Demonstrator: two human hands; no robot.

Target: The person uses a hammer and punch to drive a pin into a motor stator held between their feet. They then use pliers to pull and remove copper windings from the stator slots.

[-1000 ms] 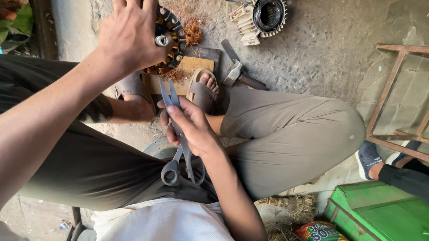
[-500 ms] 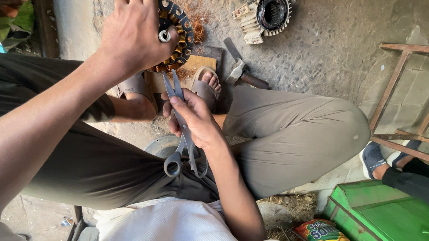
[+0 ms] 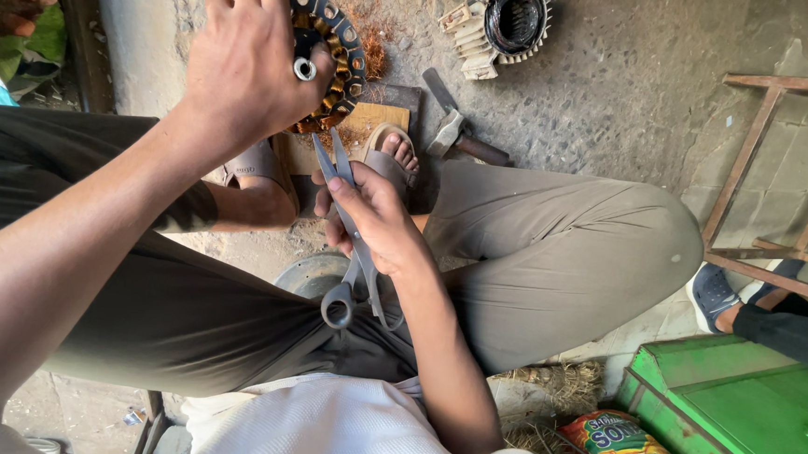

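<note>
A: What is held at the upper left of the frame?
B: A round motor stator [image 3: 335, 54] with copper windings is gripped by the left hand [image 3: 245, 68], fingers curled over its rim

A: And the right hand [image 3: 376, 221]?
B: It is closed around grey scissors [image 3: 347, 238] at centre frame, the blades pointed up toward the stator, the loops hanging below the wrist

A: What is seen farther out?
B: A hammer [image 3: 456, 132] is laid on the concrete near a sandalled foot [image 3: 394, 156], a second finned stator [image 3: 506, 18] is set at the top, and a green box [image 3: 739, 406] is placed at lower right
</note>
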